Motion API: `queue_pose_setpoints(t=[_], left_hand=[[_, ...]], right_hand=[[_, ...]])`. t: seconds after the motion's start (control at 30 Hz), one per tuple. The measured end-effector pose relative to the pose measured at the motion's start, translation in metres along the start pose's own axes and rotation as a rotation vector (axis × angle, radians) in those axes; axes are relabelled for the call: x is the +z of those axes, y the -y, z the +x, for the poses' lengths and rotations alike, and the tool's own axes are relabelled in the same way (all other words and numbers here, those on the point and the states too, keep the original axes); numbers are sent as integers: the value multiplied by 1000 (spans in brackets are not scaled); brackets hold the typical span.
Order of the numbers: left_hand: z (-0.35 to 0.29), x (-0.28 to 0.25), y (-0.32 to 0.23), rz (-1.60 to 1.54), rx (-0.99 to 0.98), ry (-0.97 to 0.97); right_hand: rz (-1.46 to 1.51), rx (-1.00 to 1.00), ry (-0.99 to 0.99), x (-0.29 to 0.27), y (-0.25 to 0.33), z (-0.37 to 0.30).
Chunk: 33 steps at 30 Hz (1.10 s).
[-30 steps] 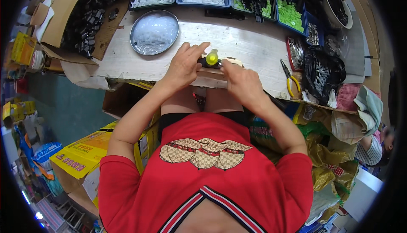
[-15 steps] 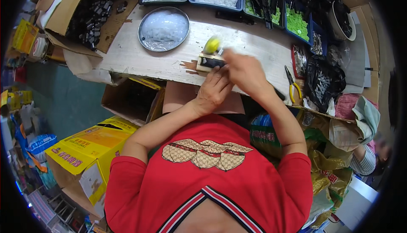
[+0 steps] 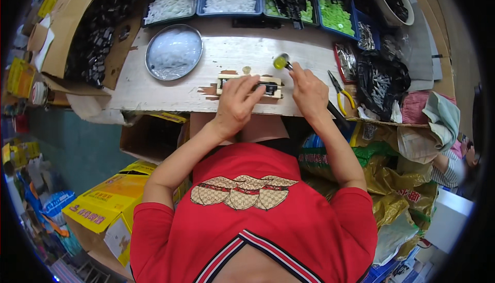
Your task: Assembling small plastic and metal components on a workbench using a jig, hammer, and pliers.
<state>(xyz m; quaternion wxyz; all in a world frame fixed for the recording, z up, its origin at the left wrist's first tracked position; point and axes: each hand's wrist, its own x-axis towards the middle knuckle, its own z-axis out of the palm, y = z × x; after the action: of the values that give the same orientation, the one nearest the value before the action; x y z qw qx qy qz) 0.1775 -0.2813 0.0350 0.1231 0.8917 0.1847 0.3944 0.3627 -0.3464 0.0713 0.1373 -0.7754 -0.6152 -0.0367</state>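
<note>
On the worktable, a pale wooden block jig holds a black part in its slot. My left hand lies over the jig's left half, its fingers pressed together and the tips gripping at the black part; what sits under the palm is hidden. In my right hand is a small hammer with a yellow face, the fingers closed around its handle. The hammer head is raised above the table, to the far right of the jig and apart from it.
A round metal tray with clear plastic and whitish pieces stands left. Blue bins of white, green and black parts line the back. Yellow-handled pliers and a black bag lie right. A cardboard box of black parts stands far left.
My right hand with the hammer has drawn away from the jig to the right. My left hand has shifted onto the jig's left part. The whole view has also shifted slightly.
</note>
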Motion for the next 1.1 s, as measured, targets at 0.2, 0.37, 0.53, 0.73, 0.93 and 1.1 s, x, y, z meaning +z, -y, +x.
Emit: queue_pose_setpoints(t=[0.2, 0.37, 0.53, 0.73, 0.93, 1.1], left_hand=[[18, -1, 15, -74, -36, 227], [35, -5, 23, -435, -257, 98], [49, -11, 45, -808, -608, 64], [47, -13, 55, -1032, -762, 48], [44, -6, 62, -1296, -817, -28], [52, -13, 45, -1222, -786, -14]], right_hand=[[89, 25, -99, 4, -66, -31], [-352, 216, 90, -23, -119, -46], [-399, 129, -1, -12, -140, -46], [82, 103, -240, -8, -152, -51], [543, 234, -73, -18, -117, -30], [653, -148, -122, -27, -38, 4]])
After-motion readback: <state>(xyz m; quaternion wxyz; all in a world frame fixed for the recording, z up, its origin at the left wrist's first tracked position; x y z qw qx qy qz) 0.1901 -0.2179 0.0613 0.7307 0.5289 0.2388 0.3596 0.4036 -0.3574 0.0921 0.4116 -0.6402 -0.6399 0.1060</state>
